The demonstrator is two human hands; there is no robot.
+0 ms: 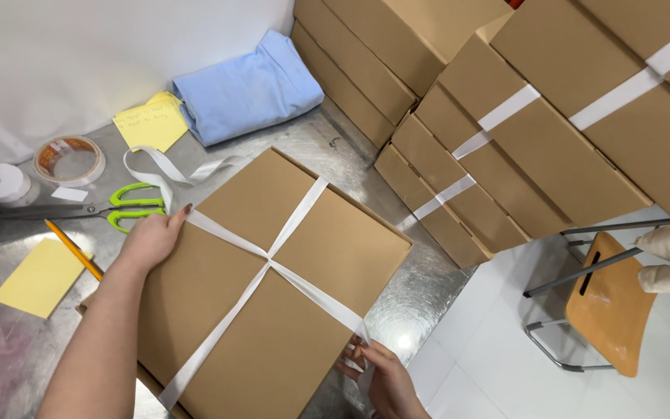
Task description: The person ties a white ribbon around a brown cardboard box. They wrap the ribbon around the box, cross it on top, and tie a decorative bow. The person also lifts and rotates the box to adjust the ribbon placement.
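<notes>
Box (273, 287) lies flat on the bench (420, 287), closed, contents hidden, white ribbon (269, 260) crossed over its lid. Left hand (153, 237) presses the ribbon at the far edge; right hand (385, 380) pinches the ribbon end at the near corner. Wrapping looks midway; tying seems to need steady tension.

Two hands, left (149, 239) and right (385, 380), work one ribbon-crossed cardboard box (273, 287) on a metal table (420, 287). About seven more stacked boxes (537, 140) stand behind. Also counted: one pair of green-handled scissors (110, 208), one pencil (74, 249), two yellow paper sheets (39, 277), one tape roll (69, 160), one ribbon spool (0, 182), one folded blue shirt (246, 88), one wooden chair (606, 302).
</notes>
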